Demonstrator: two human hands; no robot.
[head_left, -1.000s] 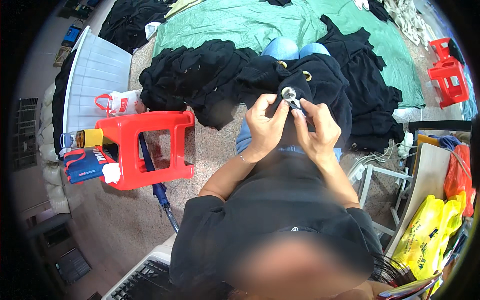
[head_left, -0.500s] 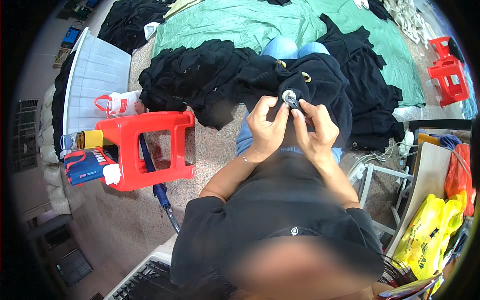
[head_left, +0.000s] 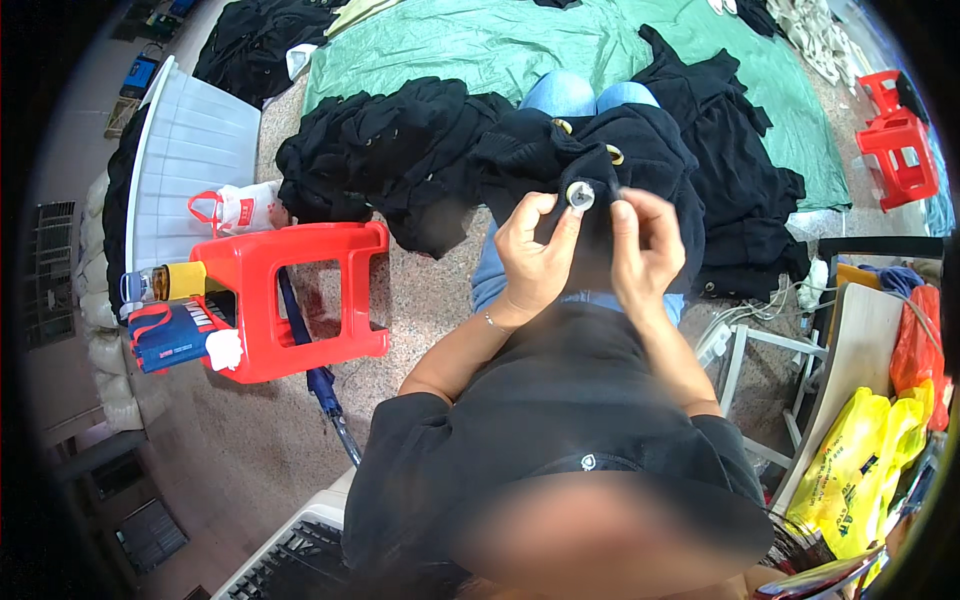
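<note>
The button (head_left: 580, 195), round and pale, sits on the black garment (head_left: 650, 165) across the person's lap, its flat face turned up toward the head camera. Being a disc, it shows no clear long axis. The bunched garment's own long axis is hard to make out among the folds, though its cloth spreads mostly to the far side of the button. Two yellowish rings (head_left: 614, 154) stand out on that cloth, one beyond the button to the right, the other farther off and slightly left.

The left hand (head_left: 533, 250) is just below and left of the button — thumb and forefinger narrowed on the garment, the thumb tip touching the button's near edge. The right hand (head_left: 645, 245) is to the right of the button and apart from it, thumb and forefinger nearly together; blur hides whether they hold anything. Left of the button lies a black clothing pile (head_left: 385, 140).
</note>
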